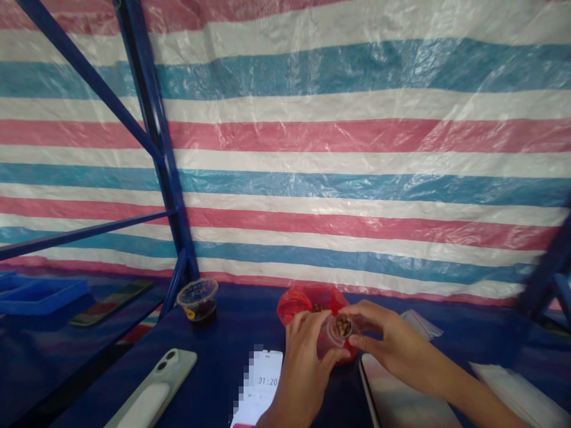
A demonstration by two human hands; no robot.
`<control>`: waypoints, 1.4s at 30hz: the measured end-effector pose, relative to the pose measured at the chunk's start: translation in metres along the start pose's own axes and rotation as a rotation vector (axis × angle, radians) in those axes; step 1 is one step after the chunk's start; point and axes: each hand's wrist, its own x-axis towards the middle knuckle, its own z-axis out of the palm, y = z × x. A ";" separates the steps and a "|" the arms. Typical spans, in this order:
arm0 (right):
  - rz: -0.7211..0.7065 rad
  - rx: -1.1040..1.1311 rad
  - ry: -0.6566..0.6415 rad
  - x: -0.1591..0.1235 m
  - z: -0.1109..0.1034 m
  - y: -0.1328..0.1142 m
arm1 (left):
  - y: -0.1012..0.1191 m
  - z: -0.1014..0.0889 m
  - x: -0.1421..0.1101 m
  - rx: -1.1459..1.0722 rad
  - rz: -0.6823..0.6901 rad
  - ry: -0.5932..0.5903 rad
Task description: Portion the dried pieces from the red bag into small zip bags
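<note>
My left hand (306, 362) and my right hand (383, 342) both grip a small clear plastic cup (341, 328) holding brown bits, tilted toward me over the dark blue table (232, 333). The left fingers curl round its near side, the right fingers pinch its rim from the right. Just behind the cup lies a red plastic bag (307, 300) with more brown bits showing in its mouth.
A lidded clear cup (197, 300) with dark contents stands at the left by a blue steel post (165, 172). A pale green phone (154, 392), a lit phone (261, 389), a tablet-like slab (401, 398) and clear zip bags (422, 326) lie nearby. Blue tray (40, 294) far left.
</note>
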 end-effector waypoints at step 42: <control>0.025 -0.078 -0.028 -0.015 -0.009 -0.019 | 0.020 0.009 -0.006 -0.170 0.068 -0.273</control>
